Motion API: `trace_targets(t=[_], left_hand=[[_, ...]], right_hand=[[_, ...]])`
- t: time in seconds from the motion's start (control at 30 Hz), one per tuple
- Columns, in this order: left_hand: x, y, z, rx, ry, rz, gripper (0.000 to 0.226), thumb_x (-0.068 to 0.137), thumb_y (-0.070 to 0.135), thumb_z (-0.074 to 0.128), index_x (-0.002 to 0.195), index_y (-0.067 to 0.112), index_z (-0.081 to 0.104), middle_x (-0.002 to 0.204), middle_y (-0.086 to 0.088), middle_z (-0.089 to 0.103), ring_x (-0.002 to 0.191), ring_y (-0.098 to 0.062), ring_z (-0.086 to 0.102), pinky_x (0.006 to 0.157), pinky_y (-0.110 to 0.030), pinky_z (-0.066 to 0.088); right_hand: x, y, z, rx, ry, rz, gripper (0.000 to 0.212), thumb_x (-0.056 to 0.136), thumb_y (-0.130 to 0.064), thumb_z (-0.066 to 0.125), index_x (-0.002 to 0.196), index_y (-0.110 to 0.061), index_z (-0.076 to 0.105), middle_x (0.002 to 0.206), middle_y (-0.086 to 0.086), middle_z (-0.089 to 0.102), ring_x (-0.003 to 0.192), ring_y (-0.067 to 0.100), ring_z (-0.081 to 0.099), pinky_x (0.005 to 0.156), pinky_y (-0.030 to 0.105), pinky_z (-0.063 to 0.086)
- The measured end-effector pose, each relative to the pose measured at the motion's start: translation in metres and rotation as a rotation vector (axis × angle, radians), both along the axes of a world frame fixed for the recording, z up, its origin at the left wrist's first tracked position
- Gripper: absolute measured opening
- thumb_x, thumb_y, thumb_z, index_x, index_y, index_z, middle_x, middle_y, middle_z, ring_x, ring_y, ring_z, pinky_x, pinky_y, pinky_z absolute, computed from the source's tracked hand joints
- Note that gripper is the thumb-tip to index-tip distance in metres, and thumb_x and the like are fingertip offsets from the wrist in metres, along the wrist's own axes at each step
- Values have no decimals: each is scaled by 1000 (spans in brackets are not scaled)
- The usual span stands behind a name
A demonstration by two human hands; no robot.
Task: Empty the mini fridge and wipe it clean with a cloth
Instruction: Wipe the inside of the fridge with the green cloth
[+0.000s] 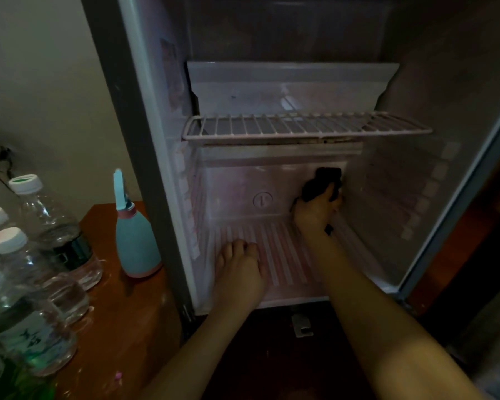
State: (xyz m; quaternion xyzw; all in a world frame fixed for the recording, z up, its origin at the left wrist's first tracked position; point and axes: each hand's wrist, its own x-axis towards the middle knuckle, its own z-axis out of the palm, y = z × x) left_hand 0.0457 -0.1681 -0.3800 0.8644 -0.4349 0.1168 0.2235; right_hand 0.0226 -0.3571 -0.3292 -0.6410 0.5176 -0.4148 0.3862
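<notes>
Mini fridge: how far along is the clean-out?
Emptying looks done: no items show inside the mini fridge; water bottles stand beside it. In hand: the right hand grips a dark cloth against the back wall. Possibly left: the wire shelf and above.

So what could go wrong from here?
1. The wire shelf sits just above the right hand, which grips the cloth at the back wall; an upward stroke could knock it loose.
2. The left hand rests flat on the fridge floor, so that patch may go unwiped.
3. The spray bottle stands close beside the fridge; the left arm might tip it.
</notes>
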Motion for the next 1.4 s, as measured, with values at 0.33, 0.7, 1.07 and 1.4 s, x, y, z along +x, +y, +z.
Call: trace_targets(t=[0.33, 0.7, 1.07, 1.4], left_hand=[[0, 0, 3, 97, -11, 33, 45, 96, 33, 36, 139, 19, 41, 135, -6, 43, 120, -25, 36, 102, -31, 26], [1, 0, -2, 15, -19, 4, 37, 94, 30, 39, 128, 21, 50, 126, -2, 46, 114, -20, 36, 102, -29, 29], [-1, -2, 1, 16, -11, 38, 41, 95, 31, 41, 133, 15, 45, 126, -8, 47, 114, -26, 39, 96, -32, 27], [1, 0, -1, -18, 4, 1, 34, 95, 28, 39, 125, 19, 53, 123, -3, 49, 111, -21, 39, 98, -30, 29]], right_hand=[[16, 66, 5, 133, 16, 470, 55, 83, -12, 62, 136, -6, 46, 126, 17, 56, 108, 33, 58, 91, 38, 50], [-25, -6, 16, 49, 240, 98, 78, 90, -26, 53, 152, -18, 7, 156, 19, 7, 141, 40, 12, 115, 55, 16], [43, 71, 13, 157, 264, 418, 66, 86, -22, 57, 143, -6, 30, 142, 20, 36, 124, 37, 43, 103, 41, 42], [-18, 20, 18, 241, -512, 78, 73, 72, -19, 62, 139, -29, 35, 133, 15, 52, 113, 32, 56, 97, 44, 49]])
